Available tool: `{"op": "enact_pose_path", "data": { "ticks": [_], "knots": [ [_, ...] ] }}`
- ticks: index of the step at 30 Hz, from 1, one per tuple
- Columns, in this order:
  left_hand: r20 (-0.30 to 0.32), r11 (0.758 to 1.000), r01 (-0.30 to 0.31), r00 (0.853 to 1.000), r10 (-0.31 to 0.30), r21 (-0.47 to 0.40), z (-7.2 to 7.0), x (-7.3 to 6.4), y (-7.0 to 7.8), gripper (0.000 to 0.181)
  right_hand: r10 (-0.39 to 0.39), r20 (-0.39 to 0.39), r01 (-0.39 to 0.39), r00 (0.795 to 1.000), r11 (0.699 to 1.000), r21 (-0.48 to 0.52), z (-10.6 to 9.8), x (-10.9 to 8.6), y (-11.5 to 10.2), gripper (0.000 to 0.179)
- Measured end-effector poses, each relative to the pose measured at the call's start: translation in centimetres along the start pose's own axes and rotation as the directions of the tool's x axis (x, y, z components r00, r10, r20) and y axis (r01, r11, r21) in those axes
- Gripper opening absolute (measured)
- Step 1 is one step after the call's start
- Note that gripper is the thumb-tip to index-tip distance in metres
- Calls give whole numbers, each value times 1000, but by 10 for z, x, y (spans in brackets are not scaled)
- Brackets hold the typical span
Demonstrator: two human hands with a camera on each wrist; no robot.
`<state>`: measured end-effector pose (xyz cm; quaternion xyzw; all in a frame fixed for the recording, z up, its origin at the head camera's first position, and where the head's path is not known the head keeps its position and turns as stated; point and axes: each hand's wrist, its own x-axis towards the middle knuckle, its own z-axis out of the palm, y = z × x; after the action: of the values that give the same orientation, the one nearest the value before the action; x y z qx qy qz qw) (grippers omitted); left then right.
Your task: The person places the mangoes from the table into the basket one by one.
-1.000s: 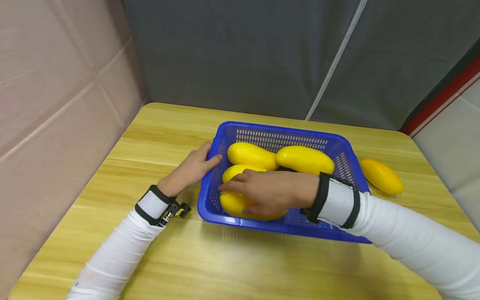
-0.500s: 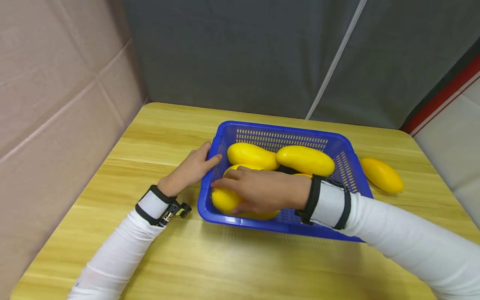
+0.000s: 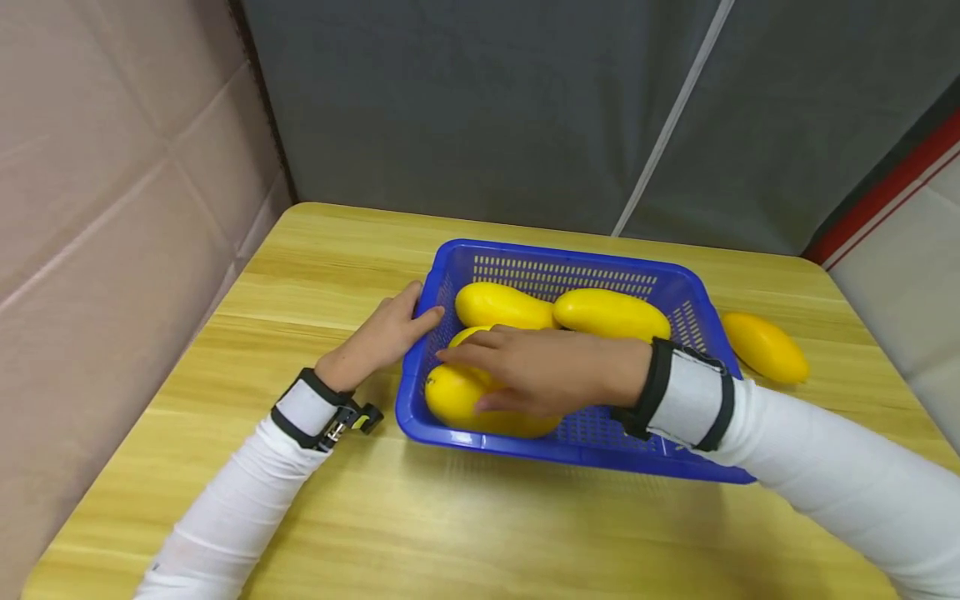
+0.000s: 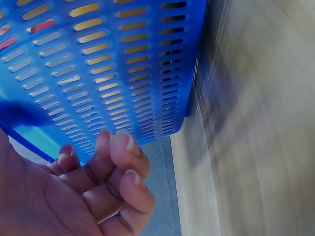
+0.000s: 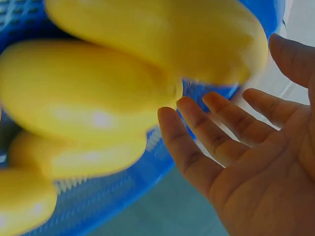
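A blue plastic basket [image 3: 570, 254] with slotted walls stands on the table, several yellow mangoes lying in it. My left hand [image 3: 378, 337] holds its left rim, thumb over the edge; in the left wrist view the bent fingers [image 4: 133, 189] stay outside the slotted wall. Over the front left of the basket is my right hand [image 3: 551, 367], partly covering the front mango [image 3: 457, 404] and another mango [image 3: 471, 335] behind it. In the right wrist view its fingers are spread, apart from the front mango [image 5: 197, 39], with nothing held.
Two mangoes lie along the basket's back wall, a left one [image 3: 498, 305] and a right one [image 3: 611, 313]. One more mango [image 3: 765, 348] rests on the wooden table [image 3: 337, 517], right of the basket. A grey curtain [image 3: 465, 125] hangs behind the table.
The front mango shifted left within the basket, moved by my right hand. That hand has since come off it and drawn slightly up and right. My left hand stayed on the rim.
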<state>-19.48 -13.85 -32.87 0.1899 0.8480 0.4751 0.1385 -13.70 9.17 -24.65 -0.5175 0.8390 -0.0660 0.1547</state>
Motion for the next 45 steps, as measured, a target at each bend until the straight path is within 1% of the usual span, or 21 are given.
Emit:
{"op": "enact_pose_path", "data": {
  "ticks": [2,5,7,9,10,12,15,18,21,25,26,28,32,36,39,43,45],
  "knots": [
    [4,1000,0,1000,0,-8,1,1,0,37,21,-32,-21,999,1000,-1,-5,-8,4,57],
    [10,1000,0,1000,0,-16,1,1,-1,38,113,-61,-115,992,993,-25,-15,-24,11,55],
    [13,1000,2,1000,-2,-15,0,0,-1,39,164,-92,-172,982,982,-81,-22,-37,17,54],
    [13,1000,5,1000,-4,-13,-1,-1,0,40,211,-129,-228,969,964,-137,-29,-50,23,50],
    [12,1000,6,1000,-6,-10,-1,-1,0,40,222,-156,-246,963,956,-158,-32,-57,26,49],
    [6,1000,13,1000,-13,-3,-2,-3,0,40,207,-218,-249,954,951,-185,-36,-70,35,46],
    [-2,1000,16,1000,-16,-3,-2,-3,-1,39,211,-279,-266,937,948,-175,-40,-88,50,45],
    [-5,1000,11,1000,-11,2,-3,-2,-1,40,263,-299,-319,917,934,-158,-40,-103,62,46],
    [-7,1000,9,1000,-9,5,-3,-2,-1,39,325,-310,-387,894,907,-166,-39,-116,72,48],
    [-7,1000,10,1000,-10,5,-3,-2,0,39,426,-292,-486,856,856,-174,-38,-134,86,52],
    [-8,1000,13,1000,-13,6,-2,-2,0,39,459,-283,-516,842,839,-173,-38,-139,90,53],
    [-8,1000,15,1000,-15,9,-3,-2,-1,39,509,-270,-559,817,814,-156,-37,-148,99,54],
    [-8,1000,20,1000,-20,7,-2,-3,-3,38,584,-240,-619,776,777,-111,-31,-168,124,55],
    [-2,1000,18,1000,-18,4,-2,-3,-4,40,634,-183,-654,751,753,-74,-20,-187,147,56],
    [2,1000,17,1000,-17,0,-2,-3,-5,42,660,-145,-672,737,739,-50,-11,-202,159,56],
    [3,1000,20,1000,-20,-8,-3,-3,-5,42,671,-114,-677,733,735,-26,0,-217,173,57],
    [5,1000,22,1000,-22,-10,-2,-3,-5,42,681,-92,-684,727,729,-9,6,-224,179,59]
  ]
}}
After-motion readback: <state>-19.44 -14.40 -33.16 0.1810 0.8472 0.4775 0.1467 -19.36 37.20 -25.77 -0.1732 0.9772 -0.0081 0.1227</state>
